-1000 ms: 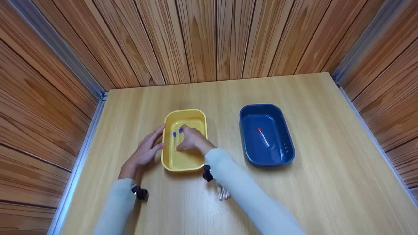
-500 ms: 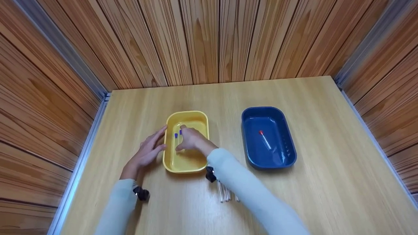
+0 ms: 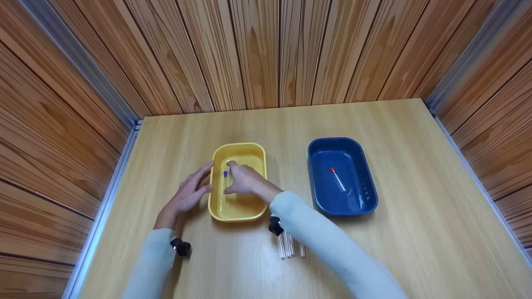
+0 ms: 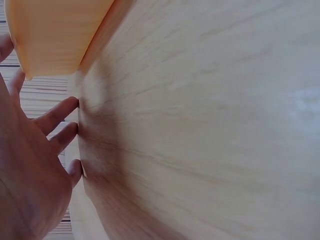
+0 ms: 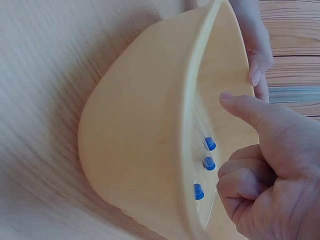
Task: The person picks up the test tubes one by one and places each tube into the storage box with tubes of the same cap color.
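My left hand (image 3: 189, 195) rests against the left wall of the yellow bin (image 3: 216, 211), fingers spread. In the left wrist view, fingertips of the left hand (image 4: 30, 155) touch the bin's side and the tabletop. My right hand (image 3: 247, 180) is inside the bin, its thumb well apart from the fingers. The right wrist view shows the right hand (image 5: 275, 165) with thumb extended and fingers loosely bent, nothing visible between them. Several clear tubes with blue caps (image 5: 210, 144) lie on the bin floor beside it; in the head view one blue-capped tube (image 3: 225, 174) shows plainly.
To the right stands a blue bin (image 3: 312, 174) with a red-capped tube (image 3: 337, 179) in it. Several clear tubes (image 3: 286, 247) lie on the table, partly under my right sleeve (image 3: 328, 236). Wood-plank walls (image 3: 262, 54) enclose the table.
The head view has shifted slightly. My right wrist and sleeve have moved a little right, uncovering more of the loose tubes. The left hand stays on the bin wall.
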{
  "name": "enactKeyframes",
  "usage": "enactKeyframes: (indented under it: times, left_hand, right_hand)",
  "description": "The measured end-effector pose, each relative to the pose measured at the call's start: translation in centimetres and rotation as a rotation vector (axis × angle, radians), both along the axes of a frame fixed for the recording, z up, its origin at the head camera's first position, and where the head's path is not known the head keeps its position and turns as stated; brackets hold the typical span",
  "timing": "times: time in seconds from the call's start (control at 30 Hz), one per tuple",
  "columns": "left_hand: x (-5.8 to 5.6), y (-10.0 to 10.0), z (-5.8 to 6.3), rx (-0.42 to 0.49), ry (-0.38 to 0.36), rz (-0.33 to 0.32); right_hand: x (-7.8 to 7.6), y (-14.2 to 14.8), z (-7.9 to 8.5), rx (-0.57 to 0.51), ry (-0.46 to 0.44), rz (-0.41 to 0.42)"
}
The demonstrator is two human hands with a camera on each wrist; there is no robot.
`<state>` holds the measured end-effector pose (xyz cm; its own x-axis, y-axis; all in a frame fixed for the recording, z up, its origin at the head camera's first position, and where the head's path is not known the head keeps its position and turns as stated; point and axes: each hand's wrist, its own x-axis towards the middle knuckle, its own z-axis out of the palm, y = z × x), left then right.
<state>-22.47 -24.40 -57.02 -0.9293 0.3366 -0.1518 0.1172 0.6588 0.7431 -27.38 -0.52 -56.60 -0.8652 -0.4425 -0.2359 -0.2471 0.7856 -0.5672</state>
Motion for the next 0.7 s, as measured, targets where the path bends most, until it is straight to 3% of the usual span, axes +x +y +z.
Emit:
enactKeyframes:
  times: [0.03,0.07,0.27,0.3,0.7]
  left_hand:
    - [0.0,0.0,0.0,-0.001,-0.003,0.002]
    - [0.0,0.1,0.1,-0.003,-0.005,0.004]
    - [0.1,0.1,0.0,0.001,-0.011,0.012]
    - [0.2,0.1,-0.1,0.0,-0.01,0.012]
    - [0.1,0.3,-0.3,-0.002,0.045,0.02]
  right_hand:
    - [-0.4,0.2,-1.0,-0.008,0.019,0.006]
    - [-0.3,0.3,-1.0,-0.018,0.019,0.004]
    - [3.3,1.5,5.1,-0.065,-0.026,0.0]
    - [3.7,1.6,5.5,-0.075,-0.021,0.007]
    - [5.0,3.7,7.3,-0.166,-0.035,0.051]
